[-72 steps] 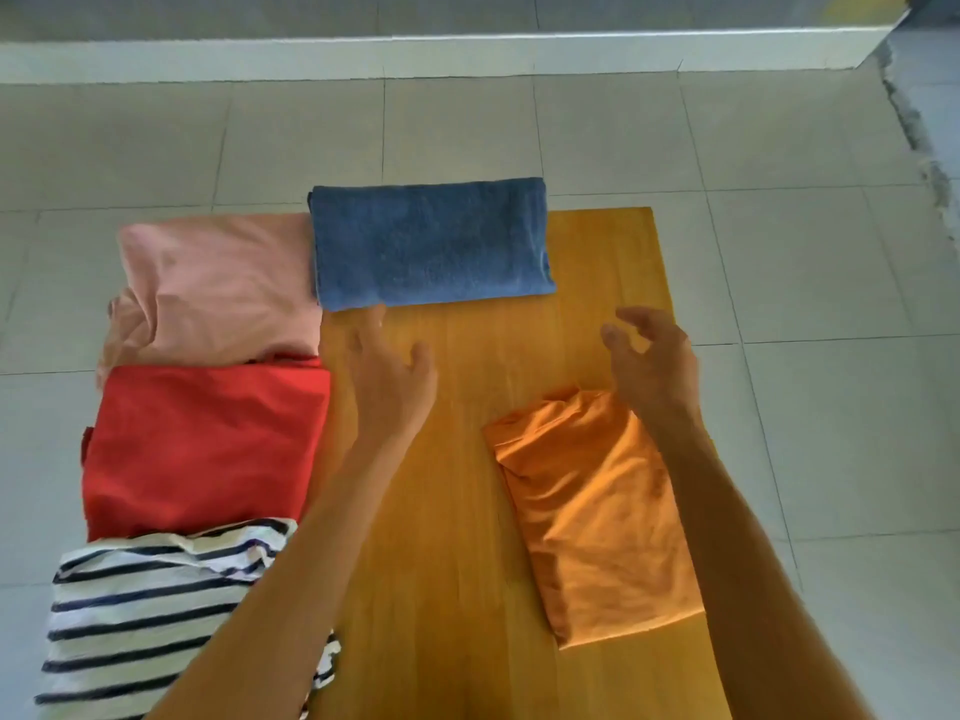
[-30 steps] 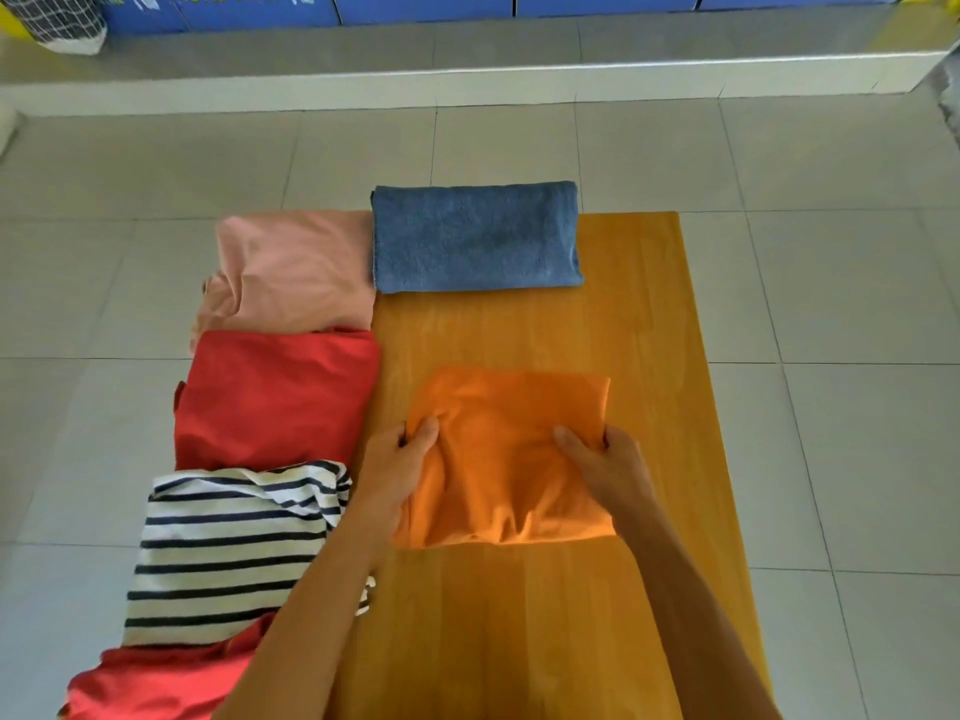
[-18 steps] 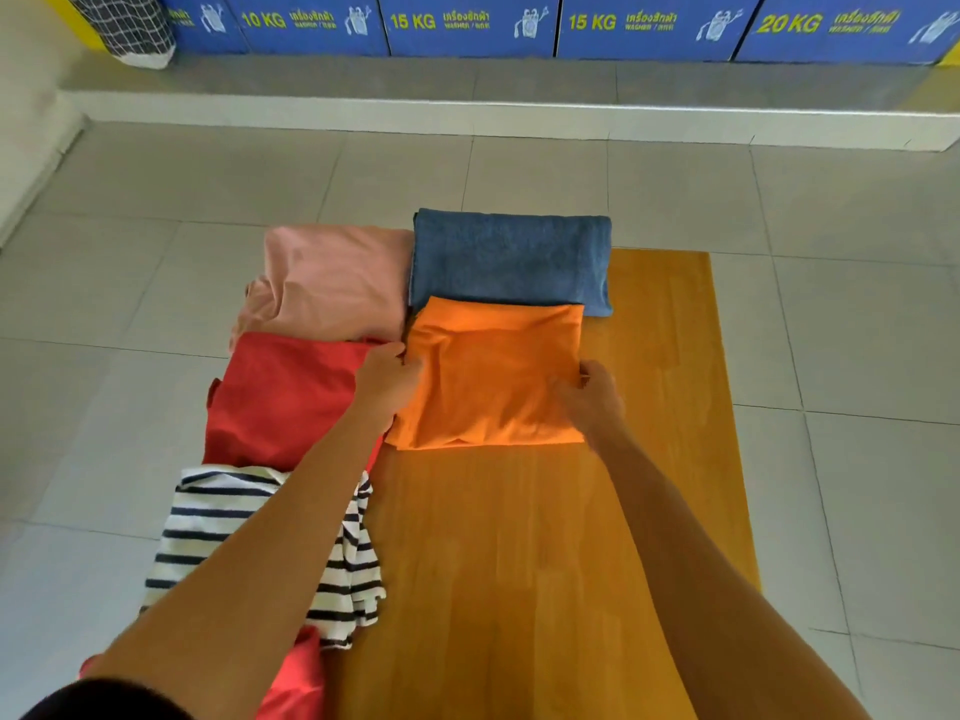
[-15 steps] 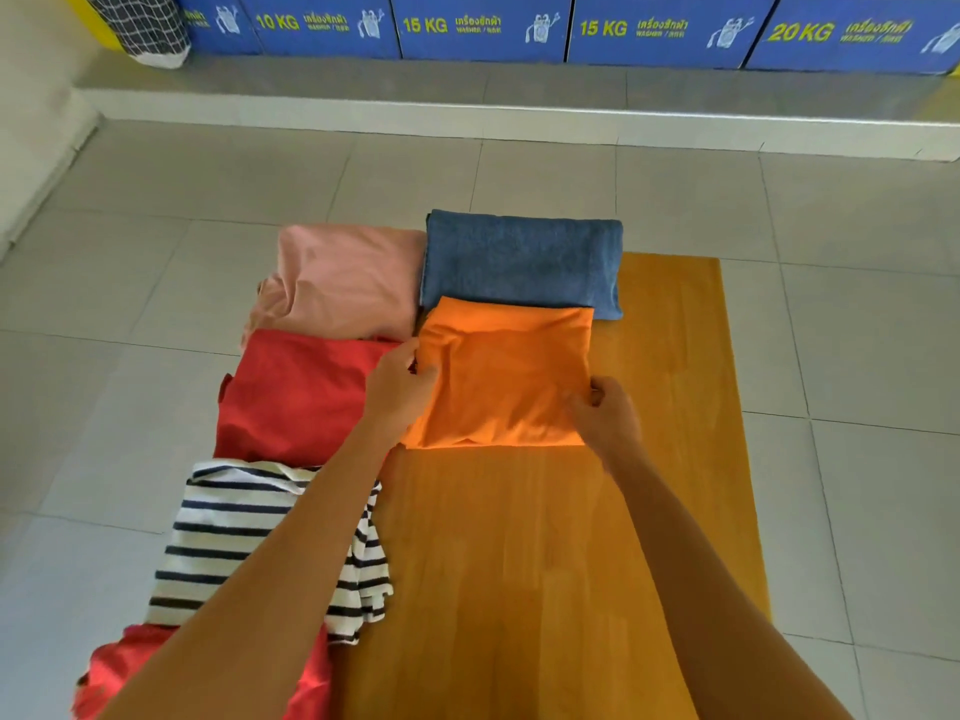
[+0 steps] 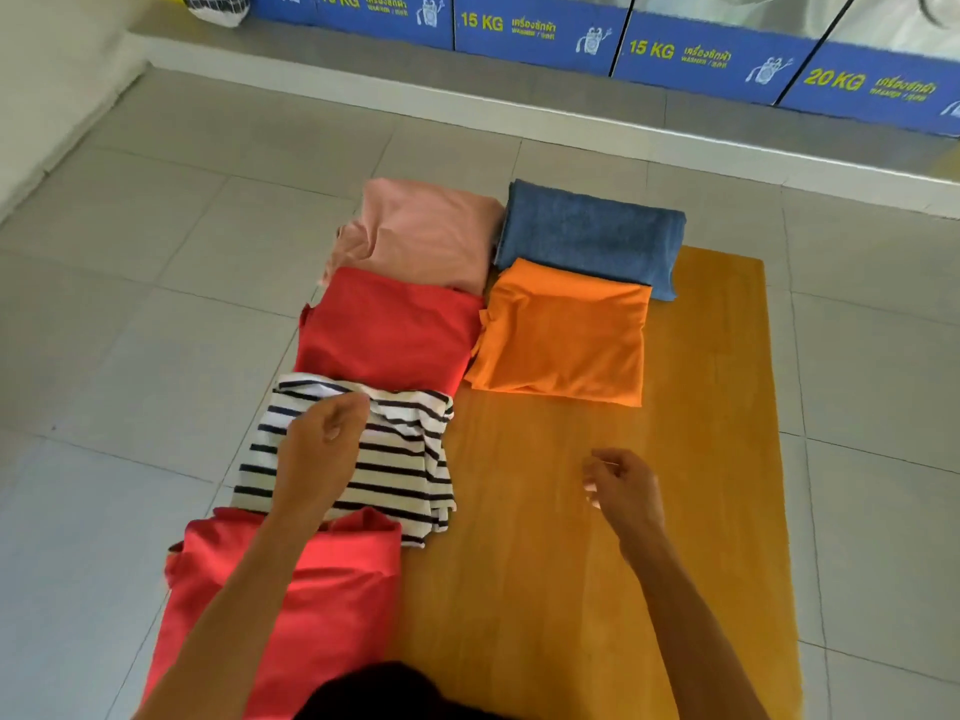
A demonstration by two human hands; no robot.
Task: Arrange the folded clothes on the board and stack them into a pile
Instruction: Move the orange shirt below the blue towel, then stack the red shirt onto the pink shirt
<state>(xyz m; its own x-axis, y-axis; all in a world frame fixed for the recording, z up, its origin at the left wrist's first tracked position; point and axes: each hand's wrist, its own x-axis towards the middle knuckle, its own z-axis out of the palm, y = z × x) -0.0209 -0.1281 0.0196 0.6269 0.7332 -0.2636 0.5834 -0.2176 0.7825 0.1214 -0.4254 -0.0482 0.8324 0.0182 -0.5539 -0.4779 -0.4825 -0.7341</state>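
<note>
Both hands have left the orange shirt [image 5: 561,335]; the left hand [image 5: 324,444] now reaches the striped shirt [image 5: 395,459].

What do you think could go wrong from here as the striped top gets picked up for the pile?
The left hand sits only at the far edge of the striped top, so lifting from there may let it unfold; its near right corner already looks loose. It overlaps the near red garment and meets the red shirt, so either might get dragged. The right hand hovers over the board, giving no support.
</note>
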